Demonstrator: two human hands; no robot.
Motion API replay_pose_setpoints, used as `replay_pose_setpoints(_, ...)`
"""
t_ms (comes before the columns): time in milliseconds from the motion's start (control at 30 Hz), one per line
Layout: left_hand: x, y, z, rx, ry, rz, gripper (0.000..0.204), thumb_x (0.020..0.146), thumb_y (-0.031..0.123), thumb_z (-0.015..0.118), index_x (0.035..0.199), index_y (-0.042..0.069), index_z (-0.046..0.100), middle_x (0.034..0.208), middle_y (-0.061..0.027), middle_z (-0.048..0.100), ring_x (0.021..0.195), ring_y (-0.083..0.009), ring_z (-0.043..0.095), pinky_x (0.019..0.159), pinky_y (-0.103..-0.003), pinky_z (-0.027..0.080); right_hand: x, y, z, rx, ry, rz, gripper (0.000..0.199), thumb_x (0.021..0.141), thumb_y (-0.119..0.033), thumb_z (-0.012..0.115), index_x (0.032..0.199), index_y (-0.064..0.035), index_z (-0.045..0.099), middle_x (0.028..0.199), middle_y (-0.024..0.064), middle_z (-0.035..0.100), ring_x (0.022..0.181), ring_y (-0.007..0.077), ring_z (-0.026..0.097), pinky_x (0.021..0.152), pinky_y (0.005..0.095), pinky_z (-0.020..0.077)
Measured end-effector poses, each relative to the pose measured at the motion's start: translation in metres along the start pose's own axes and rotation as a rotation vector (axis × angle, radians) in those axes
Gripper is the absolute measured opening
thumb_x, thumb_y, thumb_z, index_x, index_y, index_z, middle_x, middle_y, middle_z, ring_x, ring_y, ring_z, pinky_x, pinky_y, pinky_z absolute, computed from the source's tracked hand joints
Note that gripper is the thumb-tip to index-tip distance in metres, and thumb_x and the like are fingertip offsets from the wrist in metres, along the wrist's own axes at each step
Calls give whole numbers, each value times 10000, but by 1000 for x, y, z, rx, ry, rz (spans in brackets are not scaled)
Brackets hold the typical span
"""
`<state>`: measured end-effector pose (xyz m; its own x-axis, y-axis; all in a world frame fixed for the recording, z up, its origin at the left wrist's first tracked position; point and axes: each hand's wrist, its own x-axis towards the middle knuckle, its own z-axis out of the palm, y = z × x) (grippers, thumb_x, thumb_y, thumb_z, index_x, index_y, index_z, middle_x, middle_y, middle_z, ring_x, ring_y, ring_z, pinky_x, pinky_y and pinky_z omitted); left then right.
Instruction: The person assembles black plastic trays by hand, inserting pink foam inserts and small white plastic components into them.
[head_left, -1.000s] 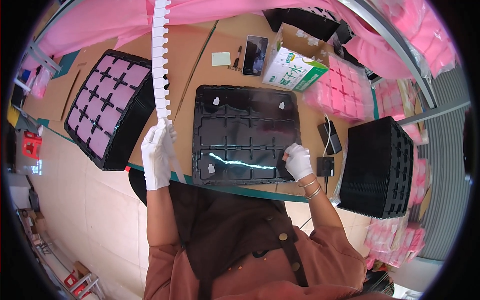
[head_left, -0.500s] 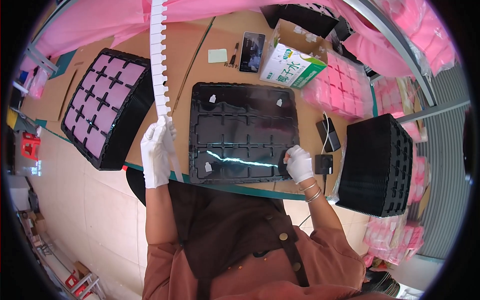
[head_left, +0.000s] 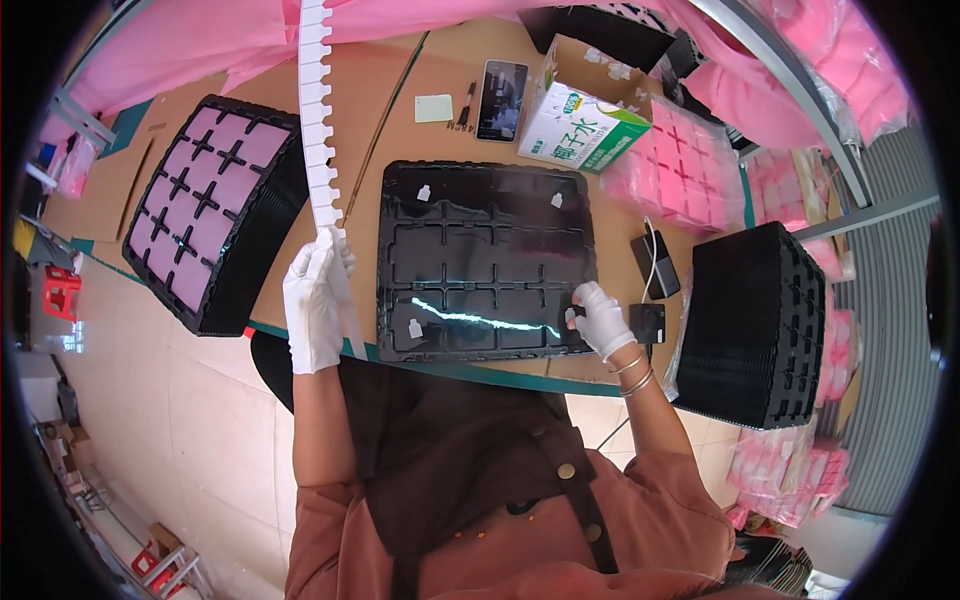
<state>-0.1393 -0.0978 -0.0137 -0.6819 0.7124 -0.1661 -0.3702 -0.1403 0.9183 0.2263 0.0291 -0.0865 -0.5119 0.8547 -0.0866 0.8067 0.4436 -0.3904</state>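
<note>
A black plastic tray [head_left: 487, 262] with moulded dividers lies in front of me. Three small white bottle-shaped stickers [head_left: 424, 193] are on it, two near the far corners and one near the close left corner. My left hand [head_left: 318, 305], in a white glove, is closed on a long white sticker strip [head_left: 318, 150] with a notched right edge; its tail hangs below the hand. At the tray's close right corner is my gloved right hand [head_left: 603, 322], fingers bent and thumb tip bare. Whatever its fingertips pinch, if anything, is hidden.
Stacked black trays with pink tops [head_left: 205, 195] stand left, more black trays [head_left: 750, 325] right. Behind lie a phone [head_left: 502, 100], pen [head_left: 466, 105], pale notepad [head_left: 434, 108], open carton [head_left: 575, 125] and wrapped pink trays [head_left: 680, 165]. A black device with a cable [head_left: 655, 262] sits right.
My right hand has shifted slightly right and turned at the tray's close right corner. My left hand stays almost in place, holding the sticker strip.
</note>
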Motion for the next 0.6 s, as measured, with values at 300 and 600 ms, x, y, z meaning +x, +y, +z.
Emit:
replay_pose_setpoints(300, -3, 3, 10, 0, -55, -8, 219, 922, 201, 583, 1021, 13, 634, 868, -26, 617, 775, -98, 554, 741, -244, 438, 9, 3, -1, -59, -63, 2, 248, 685, 60, 657, 889, -33, 552, 915, 133, 602, 780, 345, 623, 698, 409, 491)
replay_pose_setpoints(600, -3, -15, -6, 58, -17, -4, 316, 940, 293, 552, 1065, 10, 615, 865, -39, 617, 804, -110, 575, 767, -247, 451, 4, 1, -10, 11, -85, -60, 137, 700, 6, 646, 808, -71, 614, 853, 117, 596, 752, 318, 622, 689, 405, 491)
